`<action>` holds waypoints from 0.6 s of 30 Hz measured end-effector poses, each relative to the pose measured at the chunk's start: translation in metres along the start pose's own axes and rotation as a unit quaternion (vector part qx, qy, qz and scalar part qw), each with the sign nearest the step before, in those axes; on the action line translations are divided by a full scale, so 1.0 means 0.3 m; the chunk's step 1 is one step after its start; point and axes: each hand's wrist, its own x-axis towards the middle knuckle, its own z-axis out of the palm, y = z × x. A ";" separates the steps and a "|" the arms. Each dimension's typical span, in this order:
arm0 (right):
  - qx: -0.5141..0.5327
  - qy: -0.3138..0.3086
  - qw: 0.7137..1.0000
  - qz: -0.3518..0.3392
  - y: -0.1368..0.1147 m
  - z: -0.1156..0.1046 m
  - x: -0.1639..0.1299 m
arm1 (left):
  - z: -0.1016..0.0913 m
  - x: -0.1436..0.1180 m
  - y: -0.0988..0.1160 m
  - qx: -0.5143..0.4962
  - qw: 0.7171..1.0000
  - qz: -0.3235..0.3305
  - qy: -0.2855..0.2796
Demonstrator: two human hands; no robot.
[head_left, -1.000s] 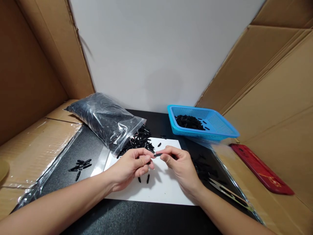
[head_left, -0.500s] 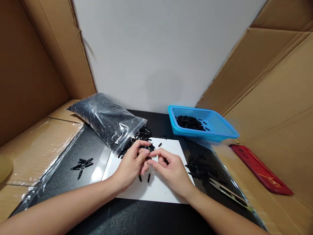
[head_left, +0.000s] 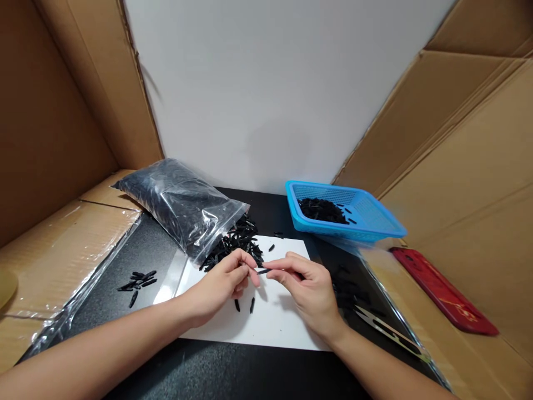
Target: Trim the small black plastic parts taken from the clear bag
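Here, both forearms are stretched in from the near edge of the tabletop (head_left: 258, 372), over the white sheet (head_left: 275, 325). The left hand (head_left: 222, 283) is curled, palm turned inward; the right hand (head_left: 310, 289) is arched opposite it. A small black piece (head_left: 262, 271) is pinched between both grips, thumb and forefinger of each clamped on one end, above two loose pieces (head_left: 245, 305).

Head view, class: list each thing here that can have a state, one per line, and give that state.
Clear plastic bag: lying on its side, mouth open, black pieces spilling out.
Blue plastic basket: upright, partly filled with black pieces.
Small black piece: pinched between both hands above the white sheet.
Left hand: pinching.
Right hand: pinching.
Metal snips: lying flat, untouched.
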 end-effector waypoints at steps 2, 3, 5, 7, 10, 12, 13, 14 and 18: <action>0.017 0.004 1.000 0.021 0.002 -0.003 0.002 | 0.001 0.000 -0.003 -0.008 1.000 0.006 -0.024; 0.028 0.006 0.999 0.033 0.002 -0.005 0.004 | 0.000 0.002 -0.004 -0.010 0.999 0.011 -0.034; 0.045 0.011 0.998 0.049 0.003 -0.007 0.006 | -0.003 0.005 -0.007 -0.015 0.999 0.028 -0.039; 0.053 0.012 0.997 0.055 0.002 -0.010 0.008 | -0.009 0.010 -0.008 -0.024 0.998 0.042 -0.027; 0.058 0.011 0.997 0.055 0.000 -0.013 0.009 | -0.016 0.015 -0.006 -0.038 0.998 0.046 0.000; 0.060 0.010 0.996 0.060 -0.002 -0.012 0.009 | -0.016 0.016 -0.001 -0.045 0.998 0.044 0.017; 0.062 0.010 0.996 0.068 -0.003 -0.011 0.009 | -0.015 0.015 0.001 -0.050 0.997 0.045 0.024; 0.070 0.012 0.994 0.083 -0.004 -0.008 0.010 | -0.013 0.015 0.004 -0.057 0.997 0.046 0.029; 0.214 -0.005 0.955 0.207 -0.008 0.002 0.016 | -0.003 0.009 0.010 -0.073 0.995 0.045 0.042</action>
